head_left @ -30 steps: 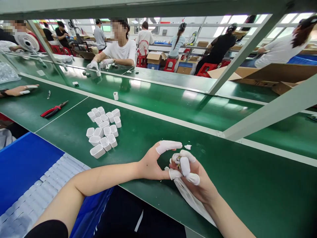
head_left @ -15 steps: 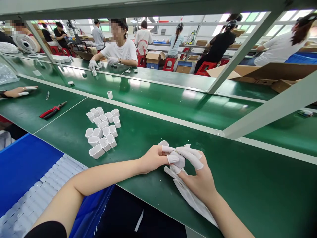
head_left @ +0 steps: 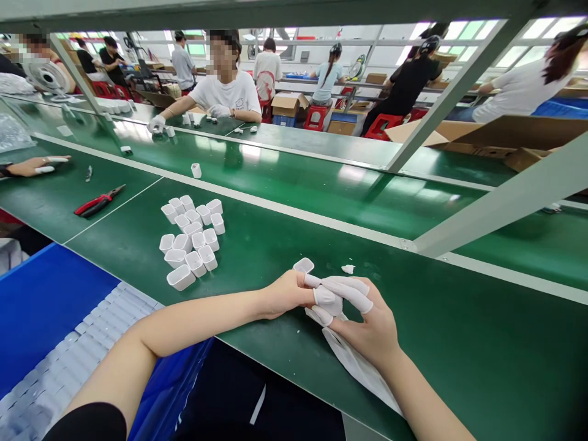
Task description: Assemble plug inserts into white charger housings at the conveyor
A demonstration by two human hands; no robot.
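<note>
My left hand [head_left: 294, 294] and my right hand [head_left: 362, 306] meet over the green work surface [head_left: 257, 239], with white covers on their fingers. Between the fingertips of both is a small white piece [head_left: 336, 306], mostly hidden by them. Behind my left hand stands one white cup [head_left: 304, 265]. A long white strip of material [head_left: 358, 361] lies under my right hand and runs down beside the wrist. A small white scrap [head_left: 348, 269] rests just beyond my right fingers. Several open white cups [head_left: 195, 263] stand grouped at the left.
Red-handled pliers [head_left: 98, 202] and another person's hand [head_left: 37, 166] are at the left. A conveyor belt [head_left: 275, 184] crosses behind a pale rail, carrying a white part [head_left: 196, 170]. A slanted metal post [head_left: 500, 196] rises at the right. A blue bin [head_left: 41, 306] is at lower left.
My right fingers have lowered slightly and closed in, uncovering the white scrap. The white part on the belt has shifted left. The person opposite has moved one hand left.
</note>
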